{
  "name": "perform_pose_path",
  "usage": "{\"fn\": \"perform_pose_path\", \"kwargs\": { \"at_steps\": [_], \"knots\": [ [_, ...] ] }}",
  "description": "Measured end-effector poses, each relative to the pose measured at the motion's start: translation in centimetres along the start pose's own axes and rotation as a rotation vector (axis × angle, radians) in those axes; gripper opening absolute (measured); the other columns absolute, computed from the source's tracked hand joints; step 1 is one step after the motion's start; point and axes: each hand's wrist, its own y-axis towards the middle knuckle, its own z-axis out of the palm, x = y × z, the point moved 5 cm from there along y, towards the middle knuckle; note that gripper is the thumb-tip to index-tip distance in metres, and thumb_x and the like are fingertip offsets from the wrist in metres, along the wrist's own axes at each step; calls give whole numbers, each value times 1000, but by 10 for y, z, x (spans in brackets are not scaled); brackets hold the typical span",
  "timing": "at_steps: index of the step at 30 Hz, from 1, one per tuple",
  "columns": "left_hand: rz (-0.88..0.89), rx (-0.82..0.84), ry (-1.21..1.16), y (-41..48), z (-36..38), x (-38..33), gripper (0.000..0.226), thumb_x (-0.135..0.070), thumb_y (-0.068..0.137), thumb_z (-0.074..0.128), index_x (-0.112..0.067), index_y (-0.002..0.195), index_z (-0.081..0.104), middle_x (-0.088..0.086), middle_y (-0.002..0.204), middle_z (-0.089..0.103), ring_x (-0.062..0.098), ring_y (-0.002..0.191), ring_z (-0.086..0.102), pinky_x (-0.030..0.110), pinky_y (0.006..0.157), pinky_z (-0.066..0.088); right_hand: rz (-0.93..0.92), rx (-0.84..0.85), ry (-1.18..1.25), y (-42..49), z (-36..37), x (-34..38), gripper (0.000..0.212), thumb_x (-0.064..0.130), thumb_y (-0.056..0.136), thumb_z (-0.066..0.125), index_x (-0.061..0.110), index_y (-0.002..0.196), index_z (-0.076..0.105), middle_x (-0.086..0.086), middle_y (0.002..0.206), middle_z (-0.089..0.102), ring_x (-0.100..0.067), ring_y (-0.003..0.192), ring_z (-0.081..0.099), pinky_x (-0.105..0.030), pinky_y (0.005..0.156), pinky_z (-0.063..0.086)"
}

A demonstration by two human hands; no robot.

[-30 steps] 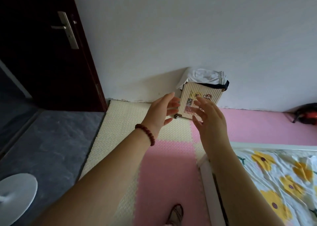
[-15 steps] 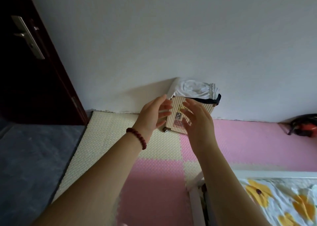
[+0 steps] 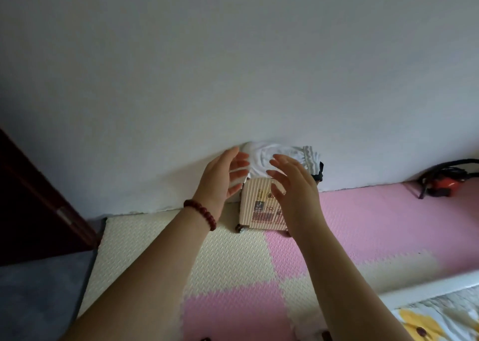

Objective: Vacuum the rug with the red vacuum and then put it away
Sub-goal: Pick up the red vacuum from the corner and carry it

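The red vacuum [image 3: 443, 183] lies on the floor against the wall at the far right, with its black hose curling over it. The rug is a pink and cream foam mat [image 3: 233, 257] covering the floor in front of me. My left hand [image 3: 223, 178] and my right hand [image 3: 294, 185] are both raised in front of me, fingers spread and holding nothing. Neither hand is near the vacuum.
A small cream ribbed suitcase [image 3: 255, 206] on wheels stands against the white wall, with white cloth [image 3: 274, 156] piled on top. A dark door [image 3: 33, 206] is at the left beside grey floor [image 3: 33, 301]. A bed with yellow-flower bedding [image 3: 445, 322] fills the lower right.
My view has swung right and tilted up, so the door slid to the left edge. Both hands stayed raised and open in front of the suitcase.
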Motion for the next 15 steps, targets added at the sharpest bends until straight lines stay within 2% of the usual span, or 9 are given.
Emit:
{"fn": "perform_pose_path", "kwargs": {
  "at_steps": [2,7,10,12,15],
  "knots": [
    [11,32,18,27,1,-9,30,-40,95,44,-24,76,62,-4,88,67,14,90,61,32,81,46,-24,-34,32,24,8,2,12,17,92,56,21,93,67,4,93,67,-12,92,61,-26,81,44],
    [-28,114,26,84,17,-12,30,-41,94,45,-23,76,63,-4,89,68,19,97,62,39,91,45,-61,-93,38,69,13,6,9,18,91,57,20,94,66,6,91,68,-9,89,64,-23,77,48],
    [-46,175,40,113,38,-9,30,-41,94,45,-21,83,64,-4,87,69,17,92,63,38,87,46,-89,-153,20,92,0,14,10,19,92,56,20,95,66,6,91,69,-7,87,65,-20,73,49],
    [-59,207,52,129,54,-7,29,-41,94,44,-20,87,63,-5,87,68,16,91,62,35,81,45,-103,-201,13,106,-14,19,10,20,92,56,20,96,66,3,96,68,-11,93,65,-22,76,49],
    [-98,263,62,152,87,-1,31,-41,95,42,-21,81,62,-6,86,67,14,90,61,33,80,44,-105,-278,3,129,-44,25,11,21,92,57,19,99,66,-2,105,67,-14,98,64,-27,82,48]
  ]
}}
